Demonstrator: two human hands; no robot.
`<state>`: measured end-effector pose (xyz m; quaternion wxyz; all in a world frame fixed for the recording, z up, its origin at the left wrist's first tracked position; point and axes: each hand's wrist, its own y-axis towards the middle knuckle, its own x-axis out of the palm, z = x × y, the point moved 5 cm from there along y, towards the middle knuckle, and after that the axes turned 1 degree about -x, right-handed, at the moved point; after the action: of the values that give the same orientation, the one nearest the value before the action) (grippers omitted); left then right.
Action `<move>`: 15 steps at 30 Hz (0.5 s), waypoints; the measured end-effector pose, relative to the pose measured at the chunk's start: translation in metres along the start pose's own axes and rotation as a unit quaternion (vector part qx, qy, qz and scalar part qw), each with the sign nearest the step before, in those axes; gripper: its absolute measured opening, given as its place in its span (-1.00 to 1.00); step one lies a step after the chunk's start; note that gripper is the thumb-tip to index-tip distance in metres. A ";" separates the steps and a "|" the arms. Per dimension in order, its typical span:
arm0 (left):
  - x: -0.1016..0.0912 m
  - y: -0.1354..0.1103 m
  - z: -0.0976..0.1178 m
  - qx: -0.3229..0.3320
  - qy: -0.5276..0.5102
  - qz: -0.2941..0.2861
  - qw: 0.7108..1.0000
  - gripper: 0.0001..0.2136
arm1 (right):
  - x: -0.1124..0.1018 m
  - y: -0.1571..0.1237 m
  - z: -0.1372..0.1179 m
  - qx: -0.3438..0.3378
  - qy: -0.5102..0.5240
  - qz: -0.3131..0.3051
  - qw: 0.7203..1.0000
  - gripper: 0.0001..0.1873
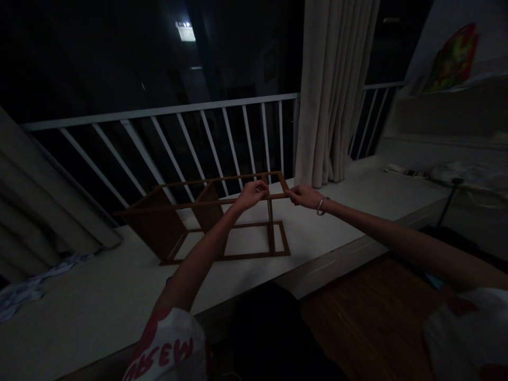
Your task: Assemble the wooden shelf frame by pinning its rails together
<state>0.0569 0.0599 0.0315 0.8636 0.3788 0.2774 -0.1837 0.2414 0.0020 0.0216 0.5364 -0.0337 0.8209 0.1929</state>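
A brown wooden rack [208, 207] with shelf panels and thin rails lies on its side on the white window ledge [317, 227]. My left hand [251, 194] is at its upper front rail, near the right end. The thumb and forefinger are pinched together there; whatever lies between them is too small and dark to make out. My right hand [305, 196], with a silvery bracelet [321, 206] at the wrist, has its fingers closed on the rack's upper right corner, where the rail meets the end bar.
Behind the rack runs a white railing [166, 112] before a dark window. Beige curtains [333, 95] hang at the right and far left. A patterned cloth [27, 291] lies on the ledge at the left. Wooden floor [373, 312] shows below the ledge. The room is dim.
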 end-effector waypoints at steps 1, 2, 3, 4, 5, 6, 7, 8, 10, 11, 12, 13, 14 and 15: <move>0.000 0.000 0.002 0.012 0.010 -0.003 1.000 -0.88 | 0.002 -0.001 0.001 -0.003 0.003 0.000 1.000 -0.40; 0.001 0.000 0.005 0.023 0.022 -0.010 0.999 -0.88 | 0.003 -0.002 0.003 -0.005 0.007 0.000 1.000 -0.40; 0.002 0.000 0.008 0.035 0.036 -0.020 0.999 -0.88 | 0.005 -0.002 0.005 -0.007 0.009 -0.003 1.000 -0.40; 0.003 0.000 0.012 0.048 0.051 -0.032 0.997 -0.89 | 0.007 -0.003 0.006 -0.008 0.011 -0.004 1.000 -0.40; 0.005 -0.001 0.015 0.059 0.064 -0.043 0.995 -0.89 | 0.009 -0.003 0.007 -0.007 0.012 -0.007 1.000 -0.41; 0.006 -0.001 0.018 0.069 0.075 -0.051 0.993 -0.89 | 0.010 -0.004 0.008 -0.007 0.014 -0.008 1.000 -0.41; 0.007 -0.002 0.020 0.077 0.084 -0.055 0.992 -0.88 | 0.011 -0.004 0.009 -0.007 0.015 -0.010 1.000 -0.41; 0.007 -0.002 0.021 0.083 0.089 -0.054 0.991 -0.88 | 0.012 -0.005 0.009 -0.008 0.017 -0.012 1.000 -0.41; 0.007 -0.003 0.021 0.085 0.093 -0.043 0.991 -0.88 | 0.012 -0.007 0.007 -0.009 0.016 -0.016 1.000 -0.41; 0.006 -0.003 0.020 0.082 0.093 -0.037 0.992 -0.88 | 0.011 -0.008 0.006 -0.010 0.011 -0.017 1.000 -0.41; 0.005 -0.003 0.018 0.078 0.090 -0.032 0.992 -0.88 | 0.010 -0.009 0.005 -0.012 0.003 -0.014 1.000 -0.42; 0.004 -0.003 0.017 0.073 0.085 -0.026 0.993 -0.88 | 0.008 -0.010 0.004 -0.012 -0.010 -0.004 1.000 -0.43; 0.003 -0.003 0.015 0.065 0.077 -0.020 0.995 -0.88 | 0.005 -0.011 0.002 -0.013 -0.027 0.013 0.999 -0.44; 0.002 -0.004 0.013 0.056 0.068 -0.014 0.996 -0.89 | 0.002 -0.012 0.001 -0.018 -0.049 0.038 0.998 -0.46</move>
<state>0.0609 0.0476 0.0355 0.8176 0.4343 0.3302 -0.1843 0.2444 -0.0085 0.0162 0.5680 -0.0024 0.7906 0.2289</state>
